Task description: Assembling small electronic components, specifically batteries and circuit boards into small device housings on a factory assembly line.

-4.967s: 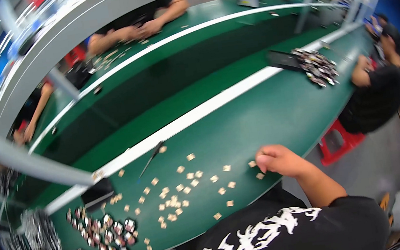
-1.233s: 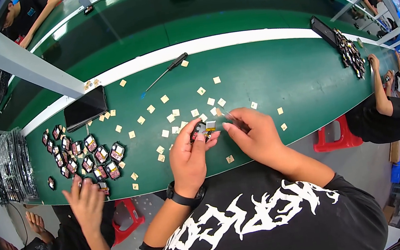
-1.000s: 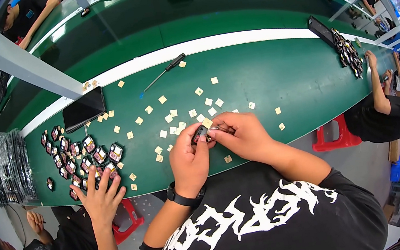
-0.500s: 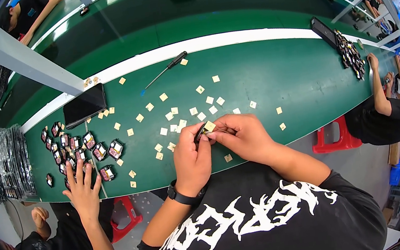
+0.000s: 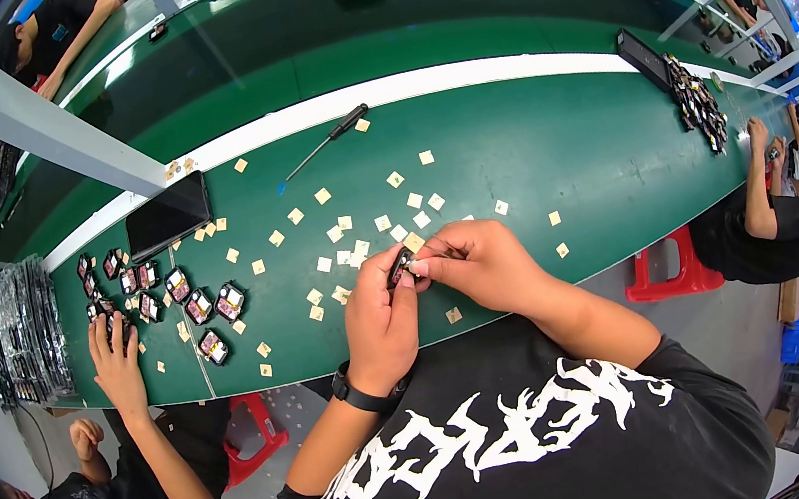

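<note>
A green bench (image 5: 511,174) with a white strip along its far edge runs across the room. Over its near edge, about midway along, the left hand (image 5: 377,308) grips one small black device (image 5: 401,264). The right hand (image 5: 476,257) has thumb and forefinger drawn close at the device's right side; I cannot tell what they pinch. Just above shows one cream square (image 5: 413,242). Over thirty similar pale squares (image 5: 382,222) are scattered across the bench, and about a dozen open devices (image 5: 229,301) lie toward its left end, beneath and near a co-worker's hand (image 5: 115,360). One screwdriver (image 5: 336,134) lies by the far edge, one black slab (image 5: 168,216) at the far left corner. Jagged white lettering crosses the person's black shirt (image 5: 553,492); any marks on the squares are too small to read.
</note>
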The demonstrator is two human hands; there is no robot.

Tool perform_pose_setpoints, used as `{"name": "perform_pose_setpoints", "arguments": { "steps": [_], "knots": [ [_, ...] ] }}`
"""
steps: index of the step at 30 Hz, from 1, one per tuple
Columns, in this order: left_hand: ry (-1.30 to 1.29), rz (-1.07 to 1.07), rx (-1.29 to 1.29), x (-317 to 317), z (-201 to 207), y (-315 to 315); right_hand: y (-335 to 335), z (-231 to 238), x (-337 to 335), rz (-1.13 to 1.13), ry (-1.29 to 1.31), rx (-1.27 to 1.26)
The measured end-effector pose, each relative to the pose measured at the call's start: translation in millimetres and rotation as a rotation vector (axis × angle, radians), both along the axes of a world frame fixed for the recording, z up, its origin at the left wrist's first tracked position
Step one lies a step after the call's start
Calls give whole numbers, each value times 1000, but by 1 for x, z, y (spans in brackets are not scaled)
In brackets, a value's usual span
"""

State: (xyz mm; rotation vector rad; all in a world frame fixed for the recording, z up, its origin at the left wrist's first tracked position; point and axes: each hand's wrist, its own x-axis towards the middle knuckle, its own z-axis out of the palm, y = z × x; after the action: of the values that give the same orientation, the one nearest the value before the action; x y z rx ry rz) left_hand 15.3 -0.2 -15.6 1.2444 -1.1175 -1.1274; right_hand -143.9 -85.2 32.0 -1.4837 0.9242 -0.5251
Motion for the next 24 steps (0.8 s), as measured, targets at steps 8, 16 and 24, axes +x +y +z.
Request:
{"name": "perform_pose_setpoints", "arguments": {
  "steps": [8, 16, 24],
  "knots": [
    [264, -32, 25, 2, 1, 2, -6, -15, 0, -179, -44, 228],
    [249, -33, -6, 1, 2, 4, -6, -21, 0, -111, -165, 426],
    [366, -8, 32, 3, 3, 5, -2, -20, 5, -71, -59, 240]
  ]
}}
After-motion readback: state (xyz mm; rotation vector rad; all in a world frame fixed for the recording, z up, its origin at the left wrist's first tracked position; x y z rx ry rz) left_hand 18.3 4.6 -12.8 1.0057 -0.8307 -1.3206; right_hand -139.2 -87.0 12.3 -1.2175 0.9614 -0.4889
